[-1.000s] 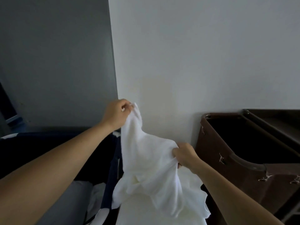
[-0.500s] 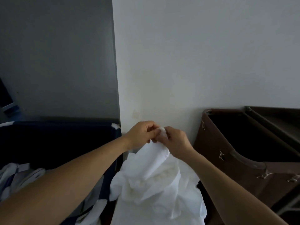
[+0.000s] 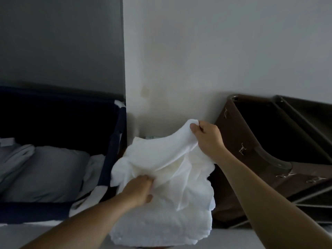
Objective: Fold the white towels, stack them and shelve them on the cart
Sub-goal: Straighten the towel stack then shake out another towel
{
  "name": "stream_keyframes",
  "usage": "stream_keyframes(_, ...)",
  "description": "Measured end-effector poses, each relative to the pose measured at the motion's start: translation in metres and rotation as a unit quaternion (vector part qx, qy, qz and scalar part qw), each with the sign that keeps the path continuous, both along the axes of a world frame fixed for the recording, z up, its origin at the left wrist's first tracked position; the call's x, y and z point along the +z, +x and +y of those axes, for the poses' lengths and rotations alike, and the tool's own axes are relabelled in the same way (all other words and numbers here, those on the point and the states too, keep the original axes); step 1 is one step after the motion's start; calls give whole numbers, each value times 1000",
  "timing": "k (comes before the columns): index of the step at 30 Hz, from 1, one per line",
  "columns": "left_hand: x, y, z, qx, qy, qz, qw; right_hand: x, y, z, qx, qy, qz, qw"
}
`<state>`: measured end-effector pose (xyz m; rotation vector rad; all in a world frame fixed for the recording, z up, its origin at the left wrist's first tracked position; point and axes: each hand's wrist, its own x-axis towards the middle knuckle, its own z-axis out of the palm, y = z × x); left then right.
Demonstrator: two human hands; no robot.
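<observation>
This looks like a housekeeping or laundry back room, perhaps in a hotel, though the dim light leaves that uncertain. A navy fabric laundry bin [image 3: 115, 141] on the left holds crumpled grey linen [image 3: 46, 169]. A brown canvas hamper [image 3: 231, 130] on a metal frame stands against the plain white wall [image 3: 215, 51] on the right. White towels [image 3: 161, 225] are heaped between them.

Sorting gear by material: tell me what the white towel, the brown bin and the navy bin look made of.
The white towel: soft cotton-like terry, matte; drapes in folds and looks nubby. The brown bin: likely vinyl or coated fabric, slight sheen, clipped to a metal frame. The navy bin: seemingly woven fabric, matte; dim light leaves it open.
</observation>
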<state>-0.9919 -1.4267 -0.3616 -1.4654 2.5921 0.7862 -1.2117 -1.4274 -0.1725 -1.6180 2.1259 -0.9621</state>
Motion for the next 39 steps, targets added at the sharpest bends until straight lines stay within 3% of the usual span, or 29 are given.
stream_keyframes(3,-3,-5,-4,67,33,89,993,-12,-7,2,6,3,-16,1000)
stream_keyframes(7,59,-2,-15,88,41,215,972,-15,-14,6,17,-39,-20,999)
stream_keyframes(12,169,-16,-15,54,-76,285,954,0,5,18,169,-41,60,983)
stream_keyframes(16,238,-30,-14,54,-95,291,951,19,17,27,226,-13,11,974)
stream_keyframes(19,254,-20,-15,35,-38,285,957,37,18,29,222,11,57,973)
stream_keyframes(22,248,2,-17,50,73,355,931,66,18,28,196,-58,87,975)
stream_keyframes(26,227,32,-15,73,160,405,898,118,14,25,123,-196,-14,973)
stream_keyframes(29,213,55,-17,108,166,427,882,153,4,23,53,-266,-92,958)
stream_keyframes(31,213,65,-19,118,156,443,875,162,-4,26,60,-220,-92,969)
stream_keyframes(33,226,67,-23,123,116,466,869,156,-11,34,116,-85,-73,987)
stream_keyframes(35,250,58,-23,91,54,452,886,140,-14,38,184,46,-68,980)
stream_keyframes(39,284,20,-9,-16,-19,321,947,116,4,33,204,30,-90,974)
